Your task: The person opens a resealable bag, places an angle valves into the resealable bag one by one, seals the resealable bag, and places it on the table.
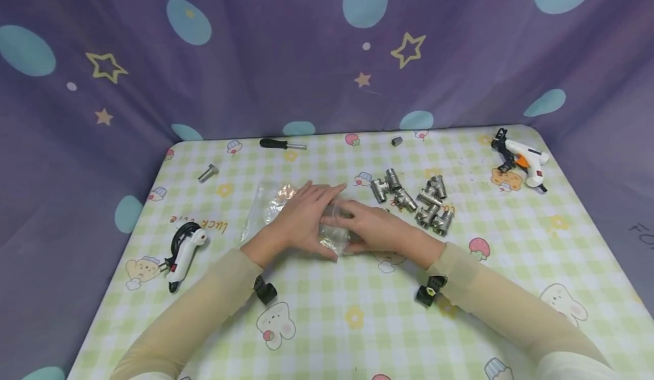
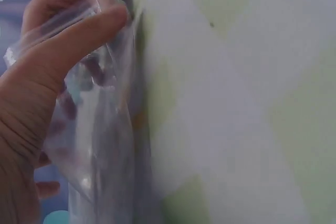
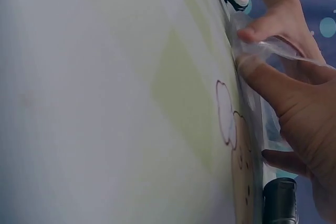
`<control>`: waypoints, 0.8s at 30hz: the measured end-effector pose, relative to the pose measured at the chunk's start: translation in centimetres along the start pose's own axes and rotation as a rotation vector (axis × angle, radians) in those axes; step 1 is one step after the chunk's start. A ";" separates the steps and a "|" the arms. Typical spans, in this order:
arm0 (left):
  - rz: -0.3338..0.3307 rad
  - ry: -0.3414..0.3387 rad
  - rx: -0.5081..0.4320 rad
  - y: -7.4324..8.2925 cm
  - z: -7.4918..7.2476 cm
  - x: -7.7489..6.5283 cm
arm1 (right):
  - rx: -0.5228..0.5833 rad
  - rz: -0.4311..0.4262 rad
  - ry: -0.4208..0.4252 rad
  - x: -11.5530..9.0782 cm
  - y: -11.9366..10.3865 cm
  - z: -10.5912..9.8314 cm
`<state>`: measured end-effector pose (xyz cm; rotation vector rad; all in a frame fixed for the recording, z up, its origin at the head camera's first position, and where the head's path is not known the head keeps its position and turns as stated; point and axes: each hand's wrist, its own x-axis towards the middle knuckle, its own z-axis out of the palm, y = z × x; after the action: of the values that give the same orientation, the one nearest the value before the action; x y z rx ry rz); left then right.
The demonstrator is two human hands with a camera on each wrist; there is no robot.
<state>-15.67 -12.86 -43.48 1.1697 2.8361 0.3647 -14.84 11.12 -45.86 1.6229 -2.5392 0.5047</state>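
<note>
I log one glue gun (image 1: 185, 255) near the desk (image 1: 327, 340)'s left edge, one bolt (image 1: 208, 173), one screwdriver (image 1: 275, 143) at the back edge. Centrally, left grip (image 1: 310, 212) and right grip (image 1: 380, 226) pinch one clear plastic bag (image 1: 334, 237), probably to spread it. Rightward: at least seven pipe fittings (image 1: 429, 197), second glue gun (image 1: 533, 164) by the back-right corner.

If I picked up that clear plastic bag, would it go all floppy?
Probably! The clear plastic bag looks thin and see-through, and it's creased, so it should bend easily. It may be light for its size, since it seems to be just film, though I can't tell what's inside.
</note>
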 end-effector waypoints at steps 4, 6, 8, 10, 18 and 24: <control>0.018 0.061 -0.003 -0.2 0.4 -0.1 | 0.017 -0.013 -0.018 -0.2 0.2 -0.4; 0.017 0.091 -0.011 -0.3 0.6 -0.2 | 0.027 -0.022 -0.004 -0.3 0.3 -0.8; 0.007 0.119 -0.024 -0.4 0.8 -0.4 | 0.024 -0.032 0.020 -0.4 0.5 -1.2; -0.006 0.137 -0.033 -0.4 0.9 -0.6 | 0.026 -0.043 0.051 -0.4 0.7 -1.7; -0.084 0.126 -0.099 -0.2 0.8 -1.1 | 0.070 -0.014 0.148 -0.7 1.3 -3.4; -0.132 0.121 -0.143 -0.3 0.7 -1.3 | 0.072 0.013 0.203 -1.4 2.1 -4.1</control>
<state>-14.80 -13.85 -44.32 0.9598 2.9115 0.6383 -16.49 14.46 -42.87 1.4930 -2.4103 0.7299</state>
